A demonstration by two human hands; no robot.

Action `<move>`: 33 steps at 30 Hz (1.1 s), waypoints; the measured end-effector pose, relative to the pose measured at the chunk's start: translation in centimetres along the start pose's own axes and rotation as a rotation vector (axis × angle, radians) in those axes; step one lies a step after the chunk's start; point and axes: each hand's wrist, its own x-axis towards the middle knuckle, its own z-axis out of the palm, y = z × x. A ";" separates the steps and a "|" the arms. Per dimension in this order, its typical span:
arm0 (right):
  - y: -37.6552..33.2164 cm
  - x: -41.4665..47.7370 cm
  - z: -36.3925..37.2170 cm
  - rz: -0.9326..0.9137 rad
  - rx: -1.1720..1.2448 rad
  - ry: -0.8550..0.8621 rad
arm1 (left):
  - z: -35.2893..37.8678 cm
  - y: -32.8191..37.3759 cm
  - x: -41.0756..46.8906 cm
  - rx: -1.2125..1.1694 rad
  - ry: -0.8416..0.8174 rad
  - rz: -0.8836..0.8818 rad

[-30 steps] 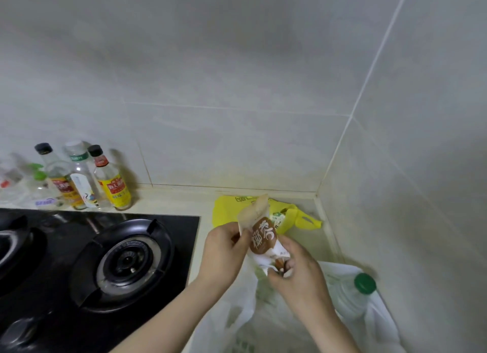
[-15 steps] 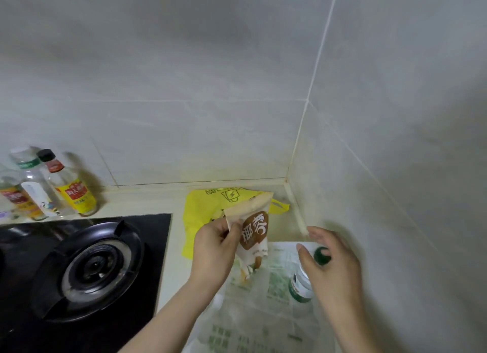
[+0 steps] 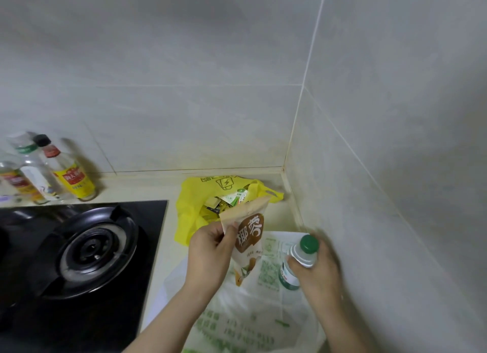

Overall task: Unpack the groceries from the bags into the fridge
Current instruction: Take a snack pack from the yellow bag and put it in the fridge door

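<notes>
Sachets [image 3: 229,198] inside yellow bag [image 3: 189,207], left grip [image 3: 208,252] pinching snack pouch [image 3: 249,236], right grip [image 3: 320,272] curled round water bottle [image 3: 303,254] over white bag [image 3: 250,323]

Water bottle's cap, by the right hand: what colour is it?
The cap is green, clearest in the head view.

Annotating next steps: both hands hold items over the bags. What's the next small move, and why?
Probably lift the bottle clear of the white bag: the right hand grips it below its green cap, base low against the bag, while the left hand holds the snack pouch raised.
</notes>
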 end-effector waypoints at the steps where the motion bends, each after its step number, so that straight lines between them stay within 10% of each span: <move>1: 0.4 0.1 0.2 0.016 -0.004 -0.015 | 0.0 0.0 -0.3 0.011 0.010 -0.002; 33: -23.6 -11.9 7.3 -0.504 0.189 -0.435 | -25.2 -0.7 -9.2 -0.271 0.559 -0.101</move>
